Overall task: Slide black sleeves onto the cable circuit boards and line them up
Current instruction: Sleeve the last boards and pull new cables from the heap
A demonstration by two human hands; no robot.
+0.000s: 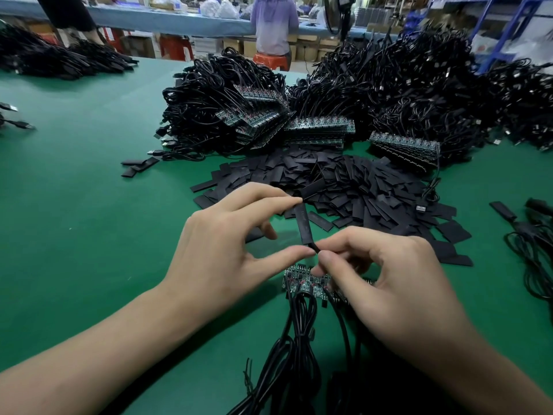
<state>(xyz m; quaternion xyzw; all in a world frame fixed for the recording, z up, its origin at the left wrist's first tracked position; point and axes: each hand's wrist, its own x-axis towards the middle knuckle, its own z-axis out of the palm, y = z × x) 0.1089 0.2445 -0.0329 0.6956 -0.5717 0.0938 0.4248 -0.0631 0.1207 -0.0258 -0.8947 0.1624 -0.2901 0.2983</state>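
Green matting covers the surface (89, 205) of a workshop, and a heap of sleeves (359, 187), flat and black, lies spread in the middle of it. Beyond the heap, stacks of boards (320, 127) lean against big piles of cable (419, 85). Farther back than the heap, a person (273, 22) in a pale lilac top sits on a red stool (270, 59) at another bench; writing across the back of the top is too blurred to read.

Just on the near side of the heap, both hands hold one black sleeve (303, 223) lifted off the surface, its length running away from the camera. The left hand (221, 244) spans it end to end, forefinger tip on the far end and thumb tip at the near end, the other fingers loosely bent. The right hand (389, 274) pinches the near end between thumb and forefinger, where what seems to be a thin black lead comes out. Faint print runs along the sleeve, too small to make out.

Under the hands, nearer than the heap, a few bare circuit boards (302, 280) lie on the surface, their cables (296, 339) trailing toward the camera.
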